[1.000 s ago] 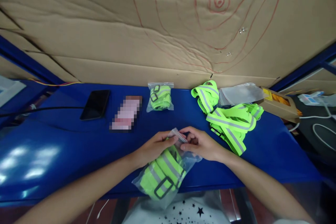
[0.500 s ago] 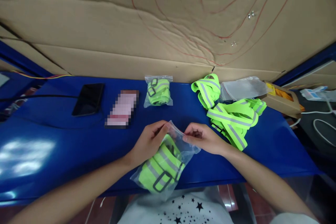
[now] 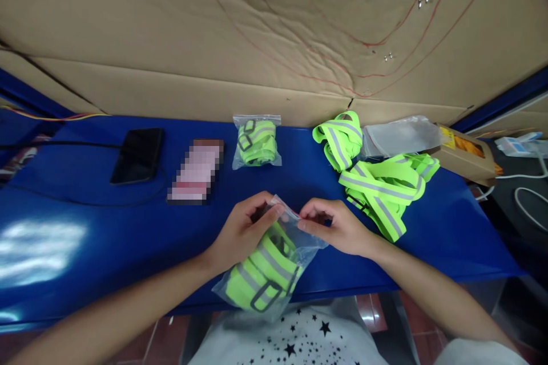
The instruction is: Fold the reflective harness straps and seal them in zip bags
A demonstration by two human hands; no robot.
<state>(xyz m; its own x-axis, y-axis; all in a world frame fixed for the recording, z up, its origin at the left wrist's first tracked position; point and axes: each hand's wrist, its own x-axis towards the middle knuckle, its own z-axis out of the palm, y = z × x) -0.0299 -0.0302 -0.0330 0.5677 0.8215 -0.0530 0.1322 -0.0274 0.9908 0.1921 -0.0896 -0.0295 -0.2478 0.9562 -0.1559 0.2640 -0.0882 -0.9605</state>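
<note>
My left hand (image 3: 250,225) pinches the left end of the top edge of a clear plastic bag (image 3: 306,242). My right hand (image 3: 336,223) pinches the same edge farther right, thumb and fingers together. Inside the bag lies a folded neon-green strap (image 3: 268,262) with grey reflective stripes and black buckles; the bag hangs tilted near the table's front edge. Behind my hands sits another bagged green strap (image 3: 259,142). Loose green straps lie to the right, a small bundle (image 3: 340,140) and a larger heap (image 3: 389,188).
On the blue table (image 3: 115,239) are a black phone (image 3: 137,155) with a cable and a pixelated phone-like item (image 3: 197,171) at left. Clear bags (image 3: 402,136) and an open cardboard box (image 3: 464,154) stand at the back right, before a cardboard wall (image 3: 171,28).
The view has shifted slightly, so the table items appear a little higher. Both hands keep their hold on the bag, the left thumb slightly farther right along its edge.
</note>
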